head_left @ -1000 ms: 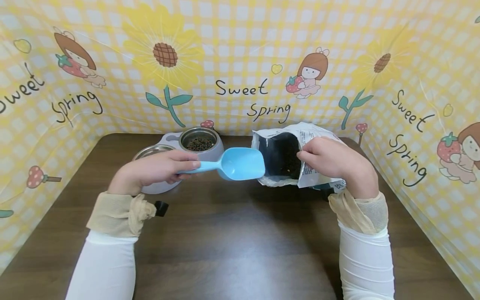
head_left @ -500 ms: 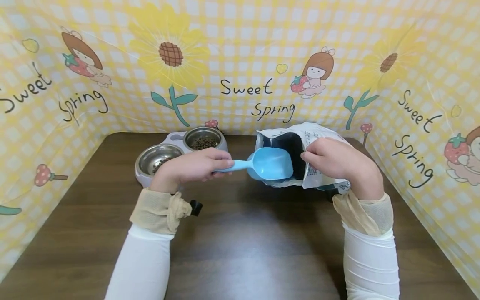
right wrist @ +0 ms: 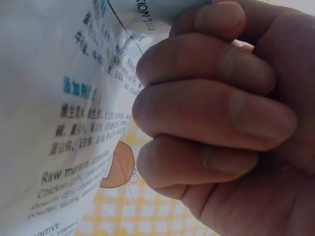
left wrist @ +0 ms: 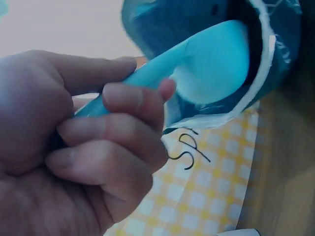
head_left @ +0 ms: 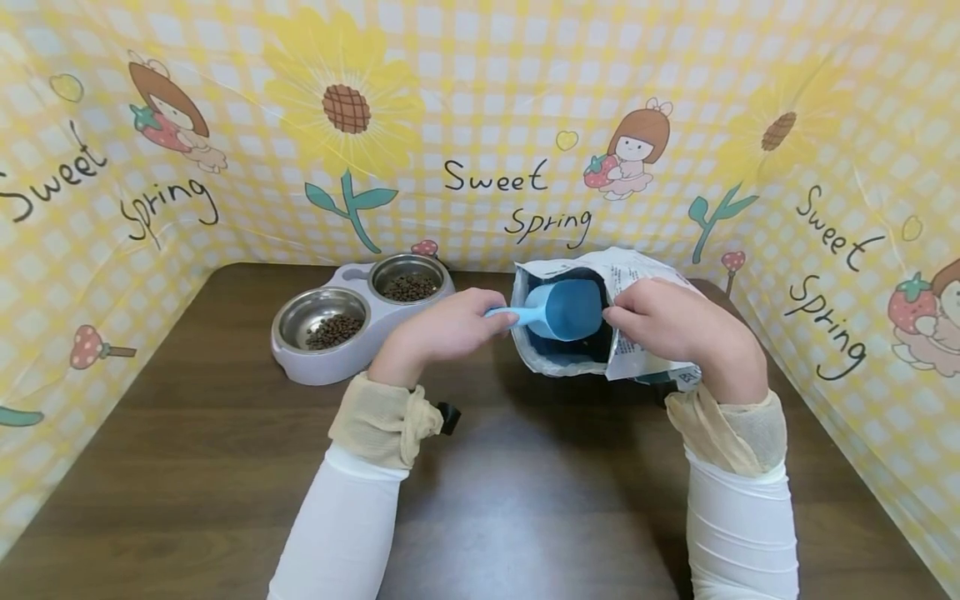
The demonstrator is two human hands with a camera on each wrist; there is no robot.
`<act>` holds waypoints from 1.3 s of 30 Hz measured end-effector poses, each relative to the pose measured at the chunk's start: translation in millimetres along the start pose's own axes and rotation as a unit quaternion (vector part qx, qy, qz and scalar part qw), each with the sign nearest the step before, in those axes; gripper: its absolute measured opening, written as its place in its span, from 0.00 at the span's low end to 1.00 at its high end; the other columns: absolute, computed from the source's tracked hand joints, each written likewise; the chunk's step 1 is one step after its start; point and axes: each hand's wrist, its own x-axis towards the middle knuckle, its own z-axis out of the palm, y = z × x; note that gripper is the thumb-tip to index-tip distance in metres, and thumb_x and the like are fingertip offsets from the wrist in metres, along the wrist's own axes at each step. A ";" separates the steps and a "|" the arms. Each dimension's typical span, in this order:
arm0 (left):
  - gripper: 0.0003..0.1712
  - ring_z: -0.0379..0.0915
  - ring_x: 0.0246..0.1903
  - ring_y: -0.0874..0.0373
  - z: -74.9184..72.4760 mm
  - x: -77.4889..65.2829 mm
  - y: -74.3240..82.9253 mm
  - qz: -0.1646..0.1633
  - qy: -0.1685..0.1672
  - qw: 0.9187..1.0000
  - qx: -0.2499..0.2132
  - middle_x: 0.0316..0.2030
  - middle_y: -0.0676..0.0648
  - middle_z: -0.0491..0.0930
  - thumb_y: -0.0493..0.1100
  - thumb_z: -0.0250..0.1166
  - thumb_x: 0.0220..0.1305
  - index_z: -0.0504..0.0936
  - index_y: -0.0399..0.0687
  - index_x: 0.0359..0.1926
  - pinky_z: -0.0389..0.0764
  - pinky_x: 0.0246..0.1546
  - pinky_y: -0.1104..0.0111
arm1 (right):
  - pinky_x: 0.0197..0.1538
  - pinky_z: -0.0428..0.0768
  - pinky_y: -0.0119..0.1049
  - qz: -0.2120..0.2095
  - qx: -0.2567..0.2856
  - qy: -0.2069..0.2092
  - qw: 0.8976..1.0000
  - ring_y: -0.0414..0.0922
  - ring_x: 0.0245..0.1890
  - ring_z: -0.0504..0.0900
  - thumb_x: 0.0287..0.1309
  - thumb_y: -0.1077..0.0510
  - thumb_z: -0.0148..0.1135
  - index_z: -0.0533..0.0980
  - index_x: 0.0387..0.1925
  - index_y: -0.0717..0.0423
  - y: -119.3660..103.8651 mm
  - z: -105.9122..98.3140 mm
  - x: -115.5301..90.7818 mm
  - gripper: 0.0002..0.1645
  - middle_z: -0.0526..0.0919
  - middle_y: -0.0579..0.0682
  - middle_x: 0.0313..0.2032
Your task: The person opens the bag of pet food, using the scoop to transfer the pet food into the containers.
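Note:
A light blue scoop (head_left: 573, 310) is in the mouth of a white pet food bag (head_left: 652, 354), its bowl tilted inside the opening. My left hand (head_left: 450, 327) grips the scoop's handle; in the left wrist view the fingers (left wrist: 118, 152) curl round it. The bag lies on its side with its mouth facing left, and my right hand (head_left: 667, 321) pinches the edge of that mouth. In the right wrist view the fingers (right wrist: 211, 108) are curled beside the bag's printed face (right wrist: 64, 147). How much food is deeper inside the bag is hidden.
Left of the bag, a pale grey double feeder (head_left: 330, 367) stands on the dark wooden table (head_left: 225, 467). Both its metal bowls, the near one (head_left: 300, 321) and the far one (head_left: 382, 271), hold some brown kibble. Yellow checked cloth (head_left: 480, 100) surrounds the table's back and sides.
My left hand has moved right, carrying the scoop from beside the bag's mouth into it, and the scoop's bowl has tilted. The near feeder bowl is uncovered. My right hand stays at the bag.

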 end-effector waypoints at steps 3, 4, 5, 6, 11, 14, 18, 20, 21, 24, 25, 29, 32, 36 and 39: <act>0.15 0.62 0.19 0.58 5.9 4.6 4.8 0.008 0.022 0.999 0.033 0.21 0.51 0.65 0.48 0.54 0.75 0.74 0.43 0.32 0.67 0.24 0.69 | 0.19 0.63 0.34 -0.002 0.000 0.002 1.000 0.42 0.11 0.63 0.66 0.58 0.49 0.66 0.08 0.50 -0.1 -0.1 0.4 0.28 0.61 0.43 0.10; 0.15 0.63 0.19 0.58 8.2 5.9 6.2 0.010 0.028 0.999 0.043 0.21 0.51 0.65 0.48 0.54 0.75 0.74 0.45 0.32 0.67 0.24 0.69 | 0.18 0.63 0.34 -0.002 0.001 0.002 1.000 0.42 0.11 0.63 0.66 0.58 0.49 0.67 0.08 0.50 -0.2 0.0 0.6 0.28 0.62 0.43 0.10; 0.14 0.64 0.19 0.58 10.5 7.1 7.9 0.013 0.032 0.998 0.051 0.21 0.50 0.66 0.48 0.55 0.75 0.74 0.45 0.33 0.67 0.24 0.69 | 0.18 0.63 0.34 0.000 0.003 0.001 1.000 0.42 0.11 0.64 0.66 0.58 0.50 0.67 0.08 0.50 -0.3 0.1 0.6 0.27 0.62 0.43 0.10; 0.14 0.64 0.19 0.58 13.1 8.4 8.9 0.016 0.035 0.997 0.060 0.21 0.50 0.67 0.49 0.55 0.75 0.74 0.46 0.34 0.67 0.24 0.69 | 0.18 0.63 0.34 0.001 0.004 0.000 1.000 0.43 0.11 0.64 0.66 0.57 0.50 0.67 0.08 0.50 -0.3 0.2 0.6 0.27 0.62 0.43 0.10; 0.12 0.66 0.19 0.59 26.7 14.6 12.9 0.046 0.058 0.990 0.118 0.22 0.50 0.71 0.49 0.55 0.74 0.75 0.47 0.35 0.67 0.22 0.71 | 0.18 0.64 0.34 0.004 0.007 -0.001 1.000 0.43 0.11 0.64 0.66 0.57 0.50 0.68 0.09 0.51 -0.3 1.0 0.5 0.27 0.63 0.43 0.10; 0.12 0.69 0.20 0.59 34.8 18.8 15.0 0.062 0.078 0.982 0.161 0.22 0.50 0.73 0.49 0.56 0.74 0.75 0.48 0.35 0.69 0.21 0.71 | 0.18 0.64 0.34 0.003 0.010 0.000 1.000 0.42 0.10 0.64 0.66 0.57 0.50 0.68 0.09 0.51 -0.2 0.7 0.2 0.27 0.63 0.43 0.10; 0.09 0.72 0.23 0.57 47.2 24.9 18.3 0.088 0.120 0.964 0.219 0.25 0.49 0.76 0.48 0.58 0.73 0.76 0.48 0.38 0.76 0.22 0.66 | 0.18 0.63 0.33 -0.009 0.011 0.002 1.000 0.41 0.10 0.63 0.66 0.59 0.50 0.68 0.09 0.51 -0.1 0.1 0.1 0.27 0.63 0.42 0.10; 0.09 0.75 0.24 0.55 54.5 27.5 19.3 0.102 0.148 0.949 0.257 0.27 0.47 0.78 0.48 0.59 0.72 0.78 0.47 0.41 0.80 0.23 0.62 | 0.18 0.63 0.33 -0.016 0.010 0.004 1.000 0.41 0.11 0.63 0.66 0.59 0.49 0.68 0.09 0.51 -0.3 0.0 -0.2 0.27 0.63 0.42 0.10; 0.09 0.77 0.24 0.54 58.1 28.7 19.7 0.107 0.163 0.942 0.275 0.28 0.47 0.79 0.48 0.60 0.71 0.79 0.47 0.43 0.82 0.23 0.61 | 0.18 0.63 0.33 -0.018 0.012 0.006 1.000 0.40 0.11 0.63 0.66 0.60 0.49 0.68 0.08 0.51 -0.4 0.2 -0.3 0.27 0.63 0.41 0.10; 0.10 0.79 0.24 0.50 68.3 32.0 19.3 0.115 0.199 0.921 0.315 0.30 0.45 0.81 0.47 0.61 0.70 0.80 0.46 0.45 0.85 0.23 0.58 | 0.18 0.62 0.33 -0.018 0.020 0.009 1.000 0.40 0.11 0.63 0.66 0.60 0.49 0.68 0.08 0.51 -1.5 0.1 -1.3 0.27 0.63 0.41 0.10; 0.11 0.79 0.24 0.50 71.3 33.0 18.9 0.117 0.209 0.915 0.324 0.31 0.44 0.81 0.47 0.61 0.70 0.81 0.46 0.46 0.85 0.24 0.58 | 0.18 0.62 0.33 -0.016 0.022 0.010 1.000 0.39 0.11 0.63 0.66 0.60 0.49 0.68 0.08 0.52 -1.9 0.1 -1.6 0.27 0.63 0.41 0.09; 0.11 0.80 0.24 0.50 80.4 36.4 16.1 0.122 0.232 0.903 0.341 0.33 0.44 0.83 0.46 0.63 0.69 0.82 0.45 0.47 0.86 0.24 0.59 | 0.19 0.63 0.33 -0.015 0.024 0.014 1.000 0.40 0.11 0.63 0.65 0.60 0.50 0.68 0.08 0.52 -2.7 -0.1 -2.0 0.27 0.63 0.41 0.10; 0.11 0.81 0.24 0.50 84.2 37.8 13.9 0.119 0.233 0.900 0.349 0.33 0.43 0.83 0.45 0.63 0.68 0.82 0.45 0.46 0.87 0.24 0.59 | 0.19 0.63 0.33 -0.017 0.024 0.013 0.999 0.40 0.11 0.63 0.65 0.60 0.50 0.68 0.08 0.52 -2.4 -0.2 -1.9 0.27 0.63 0.41 0.10; 0.10 0.81 0.25 0.50 86.0 38.2 12.8 0.109 0.222 0.904 0.349 0.33 0.43 0.84 0.44 0.64 0.68 0.83 0.45 0.45 0.87 0.25 0.59 | 0.19 0.64 0.34 -0.020 0.017 0.014 1.000 0.40 0.12 0.63 0.65 0.60 0.50 0.68 0.08 0.52 -1.9 -0.2 -1.9 0.27 0.63 0.41 0.10; 0.10 0.81 0.26 0.49 87.1 38.0 13.8 0.097 0.211 0.909 0.347 0.33 0.43 0.84 0.45 0.63 0.68 0.83 0.45 0.45 0.87 0.26 0.58 | 0.20 0.64 0.34 -0.022 0.014 0.015 1.000 0.40 0.12 0.63 0.65 0.60 0.50 0.67 0.08 0.51 -1.6 -0.1 -1.8 0.27 0.63 0.41 0.10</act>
